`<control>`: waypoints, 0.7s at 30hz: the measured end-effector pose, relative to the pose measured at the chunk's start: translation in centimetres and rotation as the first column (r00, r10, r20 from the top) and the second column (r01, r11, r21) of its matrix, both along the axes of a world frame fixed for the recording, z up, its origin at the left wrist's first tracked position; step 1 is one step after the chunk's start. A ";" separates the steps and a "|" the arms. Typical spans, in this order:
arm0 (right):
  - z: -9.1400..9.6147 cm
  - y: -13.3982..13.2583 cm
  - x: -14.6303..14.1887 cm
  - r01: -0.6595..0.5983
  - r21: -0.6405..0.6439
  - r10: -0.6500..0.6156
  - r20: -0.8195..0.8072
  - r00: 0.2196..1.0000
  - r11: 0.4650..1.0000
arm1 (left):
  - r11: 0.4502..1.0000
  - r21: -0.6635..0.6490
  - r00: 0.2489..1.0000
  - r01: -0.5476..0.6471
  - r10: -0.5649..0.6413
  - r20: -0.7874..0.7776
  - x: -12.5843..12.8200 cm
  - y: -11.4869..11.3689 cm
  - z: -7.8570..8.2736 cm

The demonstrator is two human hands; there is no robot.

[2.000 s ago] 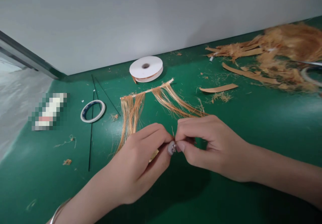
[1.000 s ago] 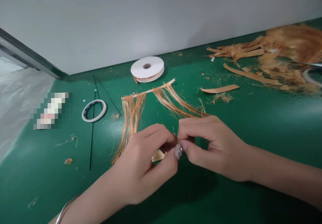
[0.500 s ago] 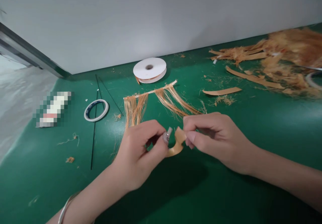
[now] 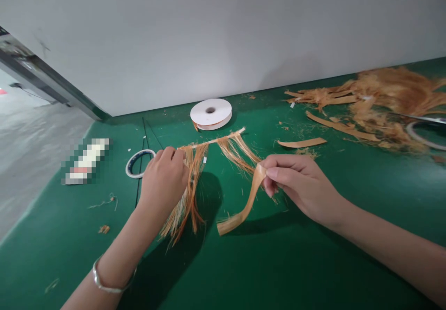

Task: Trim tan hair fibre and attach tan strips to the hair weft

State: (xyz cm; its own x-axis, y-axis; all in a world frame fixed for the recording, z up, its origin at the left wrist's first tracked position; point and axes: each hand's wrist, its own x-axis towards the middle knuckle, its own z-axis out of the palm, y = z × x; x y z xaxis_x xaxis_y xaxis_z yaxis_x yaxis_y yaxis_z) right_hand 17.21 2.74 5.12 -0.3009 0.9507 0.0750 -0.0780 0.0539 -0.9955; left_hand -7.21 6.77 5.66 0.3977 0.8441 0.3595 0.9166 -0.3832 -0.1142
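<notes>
Bright, even light; soft shadows, edges stretched.

A: What lies left of the small tape ring [image 4: 132, 174]?
B: A pixelated block [image 4: 85, 161], unreadable.
A: Far right?
B: A pale ring [image 4: 423, 140] cut by the edge; the left hand [image 4: 163, 180] covers one end of the fringe strip [image 4: 216, 140]

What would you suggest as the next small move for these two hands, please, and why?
Probably carry the right hand toward the fibre fringe and lay the tan strip along its white top edge. The left hand holds the fringe's left end, and the strip hangs free from the right hand, its lower end on the green table.
</notes>
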 end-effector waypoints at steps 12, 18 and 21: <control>0.5 -1.6 -1.4 -0.001 -0.037 0.000 -0.025 1.000 0.999 | 0.840 -0.199 0.777 0.504 -0.340 0.530 6.4 -4.9 2.4; 0.5 -0.7 0.1 0.036 0.046 -0.036 0.004 0.999 0.998 | 0.621 -0.553 0.529 0.556 0.248 0.811 6.1 -4.4 1.8; 0.5 0.3 0.3 0.096 0.011 -0.097 0.146 0.985 0.995 | 0.580 -0.542 0.373 0.608 0.394 0.840 6.2 -4.2 1.1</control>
State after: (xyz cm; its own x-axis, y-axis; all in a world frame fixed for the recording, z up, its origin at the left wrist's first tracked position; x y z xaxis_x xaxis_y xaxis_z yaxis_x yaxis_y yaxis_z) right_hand 17.50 3.03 5.65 -0.2160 0.9756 0.0405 0.0736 0.0577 -0.9956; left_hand -1.04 2.56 6.75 0.4093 0.9028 -0.1320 0.1887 0.0578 0.9803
